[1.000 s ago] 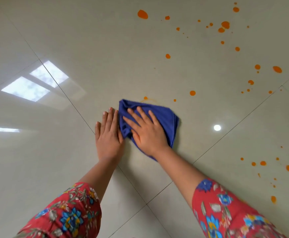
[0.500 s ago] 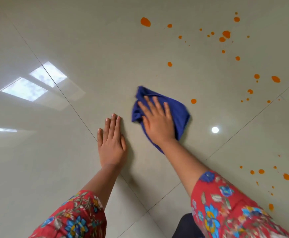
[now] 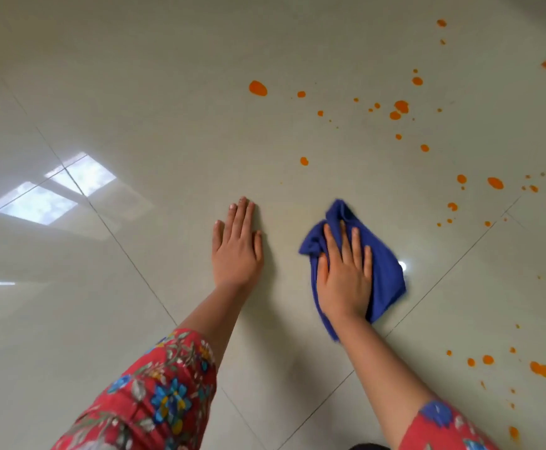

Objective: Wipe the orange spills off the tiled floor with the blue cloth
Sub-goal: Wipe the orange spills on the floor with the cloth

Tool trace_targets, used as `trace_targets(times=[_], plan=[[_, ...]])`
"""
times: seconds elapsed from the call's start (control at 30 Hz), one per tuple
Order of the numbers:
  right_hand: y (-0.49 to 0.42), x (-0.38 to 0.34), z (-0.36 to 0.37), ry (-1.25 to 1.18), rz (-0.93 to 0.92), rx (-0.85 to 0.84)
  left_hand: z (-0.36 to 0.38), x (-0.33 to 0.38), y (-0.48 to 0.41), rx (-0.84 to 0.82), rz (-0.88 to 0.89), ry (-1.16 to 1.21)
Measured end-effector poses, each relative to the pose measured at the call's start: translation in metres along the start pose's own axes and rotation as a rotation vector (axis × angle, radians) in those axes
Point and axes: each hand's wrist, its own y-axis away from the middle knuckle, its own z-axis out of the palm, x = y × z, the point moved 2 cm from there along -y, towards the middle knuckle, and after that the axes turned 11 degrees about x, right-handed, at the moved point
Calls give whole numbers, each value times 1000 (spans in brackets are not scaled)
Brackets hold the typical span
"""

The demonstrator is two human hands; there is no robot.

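Note:
A crumpled blue cloth (image 3: 382, 271) lies on the glossy cream tiled floor (image 3: 167, 92). My right hand (image 3: 344, 274) presses flat on the cloth with straight, spread fingers. My left hand (image 3: 237, 246) rests flat on the bare tile to the cloth's left, apart from it. Orange spills dot the floor ahead and to the right: a large drop (image 3: 258, 88), a cluster (image 3: 399, 108), one drop (image 3: 304, 161) ahead of the cloth, an oval blot (image 3: 495, 182), and more at the lower right (image 3: 540, 369).
Grout lines (image 3: 128, 254) cross the floor diagonally and meet below my arms. A window reflection (image 3: 50, 190) glares at the left, and a small light reflection (image 3: 402, 265) sits at the cloth's right edge. Floral red sleeves cover both my forearms.
My right hand has slid the cloth to the right, away from my left hand. The orange drop near the cloth's right side no longer shows. The camera has tilted upward.

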Motion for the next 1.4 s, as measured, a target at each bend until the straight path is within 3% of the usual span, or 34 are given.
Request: trace_targets(times=[0.1,0.17,0.23,0.3,0.37,0.4,0.43,0.5,0.57,0.63,0.77,0.83,0.97,1.03,1.13,1.27,1.33,1.4], plan=[[41,-18,-2,3,-113,-11,8,-1,-3,10,-14,-61],[20,-34,4,-52,-336,-57,10,0,-3,-4,-9,-60],[-19,-30,8,-34,-389,-72,8,-1,-1,3,-11,-68],[-45,0,10,-15,-159,-29,7,1,0,1,-16,-67],[-31,22,4,0,123,61,6,1,0,-1,-15,-64],[-12,22,1,20,180,85,6,1,-1,1,-16,-64],[8,13,-2,37,149,76,6,1,-2,3,-19,-66],[24,-14,-1,-5,-86,12,7,1,-3,10,-23,-71],[-3,-35,7,-74,-351,-28,7,2,-2,7,-23,-78],[-49,-40,14,-63,-439,-57,6,2,-3,-4,-25,-77],[-73,0,14,-35,-34,37,4,4,-2,-12,-18,-77],[-39,-5,9,2,49,53,5,3,-1,-9,-20,-78],[-28,-60,12,-87,-424,-50,7,2,-4,-5,-16,-78],[-77,-82,21,-112,-512,-58,7,2,-4,-6,-15,-73],[-153,-68,32,-32,-353,-65,7,1,-2,-12,-13,-88],[-132,5,20,-8,151,74,6,2,-1,-21,-7,-90],[-71,-7,12,36,123,77,6,2,-2,-11,-13,-94],[-38,-40,13,-14,-166,-17,7,2,-3,-3,-25,-87]])
